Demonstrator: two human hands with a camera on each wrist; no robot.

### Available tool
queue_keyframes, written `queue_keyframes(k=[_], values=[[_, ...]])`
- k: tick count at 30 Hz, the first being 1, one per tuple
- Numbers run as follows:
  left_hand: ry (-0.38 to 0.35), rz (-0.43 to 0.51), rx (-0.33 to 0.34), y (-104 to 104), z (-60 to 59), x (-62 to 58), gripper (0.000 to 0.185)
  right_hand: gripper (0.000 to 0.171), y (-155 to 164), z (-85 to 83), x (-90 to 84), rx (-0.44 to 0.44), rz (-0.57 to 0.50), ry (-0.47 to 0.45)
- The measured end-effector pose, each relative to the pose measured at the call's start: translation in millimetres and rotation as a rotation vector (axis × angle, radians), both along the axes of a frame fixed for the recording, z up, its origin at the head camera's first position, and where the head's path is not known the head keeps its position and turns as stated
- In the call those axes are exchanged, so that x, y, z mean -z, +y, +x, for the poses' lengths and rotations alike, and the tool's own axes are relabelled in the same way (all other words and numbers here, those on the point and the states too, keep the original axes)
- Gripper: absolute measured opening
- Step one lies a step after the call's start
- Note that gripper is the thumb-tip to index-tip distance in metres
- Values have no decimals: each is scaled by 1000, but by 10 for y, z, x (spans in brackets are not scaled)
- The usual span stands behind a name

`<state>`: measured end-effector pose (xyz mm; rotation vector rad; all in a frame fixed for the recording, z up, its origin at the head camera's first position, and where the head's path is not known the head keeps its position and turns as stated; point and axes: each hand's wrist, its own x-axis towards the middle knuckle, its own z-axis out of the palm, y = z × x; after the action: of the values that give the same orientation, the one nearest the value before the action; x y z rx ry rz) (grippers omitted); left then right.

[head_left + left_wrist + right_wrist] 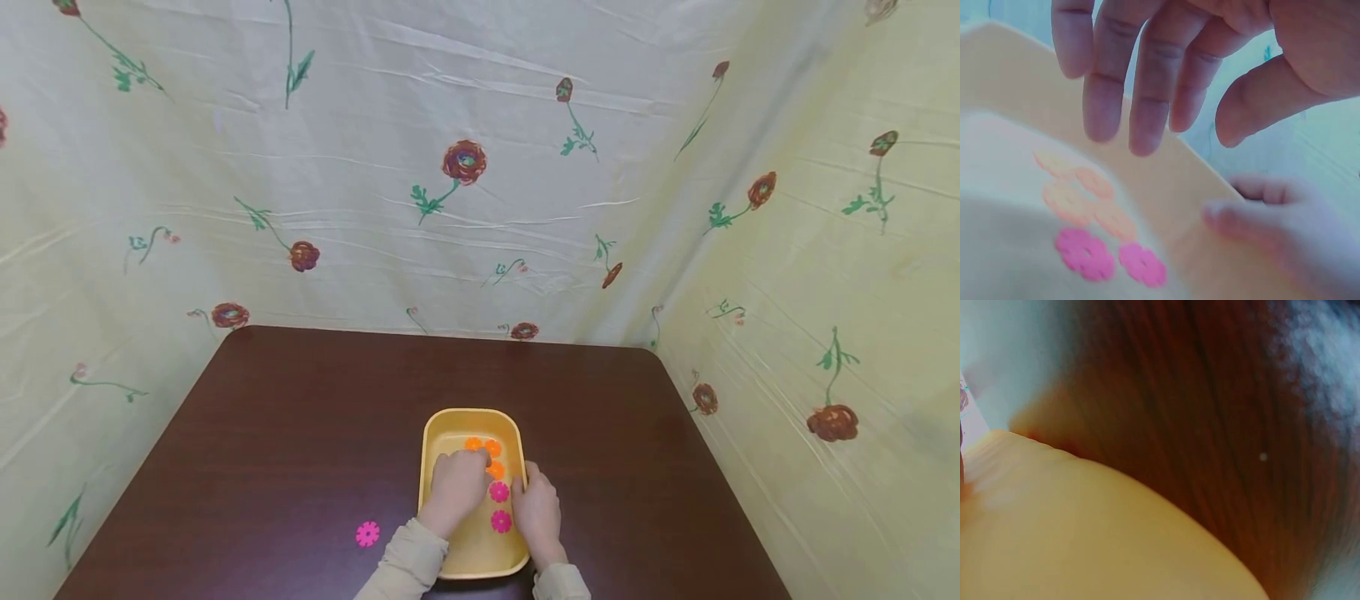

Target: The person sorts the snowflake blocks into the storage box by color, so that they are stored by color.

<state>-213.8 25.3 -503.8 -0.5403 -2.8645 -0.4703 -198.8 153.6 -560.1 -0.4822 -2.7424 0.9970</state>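
Two hands work at one shallow yellow plastic tray [433,433] that sits on the dark brown wooden counter [285,417], its long axis running away from the person. The left hand [456,487] reaches into the tray from the near left, palm down. In the left wrist view its fingers [1147,94] hang spread and nearly straight just above the tray floor, pinching nothing. The orange flower-shaped plastic discs [487,454] lie right under and just beyond those fingertips, toward the far end of the tray; from above about three show in a close cluster, and more may be hidden under the hand. So the left hand is the nearer one to the orange pieces, and they lie ahead of and slightly right of its fingers.

Nearer the person in the same tray lie two pink flower-shaped plastic discs [500,506], one behind the other along the tray's length, between the two hands. The right hand [537,510] rests on the tray's right rim, fingers curled over the edge as if steadying it; the right wrist view shows only blurred tray wall and counter, so the exact grip cannot be told.

One more pink flower disc [367,533] lies alone on the counter, left of the tray's near end, well apart from both hands.
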Motion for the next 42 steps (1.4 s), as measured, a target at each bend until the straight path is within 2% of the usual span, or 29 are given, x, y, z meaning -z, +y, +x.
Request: queue_keyframes(k=[4,8,12,18,22,30,42], values=[[42,44,-23,-118,-31,-14,15,28,-18,12,-9,9,0,-2],[61,83,-64,-271,-46,36,15,28,-36,15,-5,10,7,4],[69,144,-114,-481,-56,97,13,27,-40,4,8,11,19,10],[135,233,-206,-830,-111,138,12,27,-45,15,-7,2,22,7],[120,245,-252,-1026,-109,147,13,28,-50,20,-8,8,24,-3],[22,232,-312,-1240,71,259,19,29,-63,13,-8,12,5,-15],[-17,180,-309,-1384,329,489,20,29,-59,7,8,23,-1,-46]])
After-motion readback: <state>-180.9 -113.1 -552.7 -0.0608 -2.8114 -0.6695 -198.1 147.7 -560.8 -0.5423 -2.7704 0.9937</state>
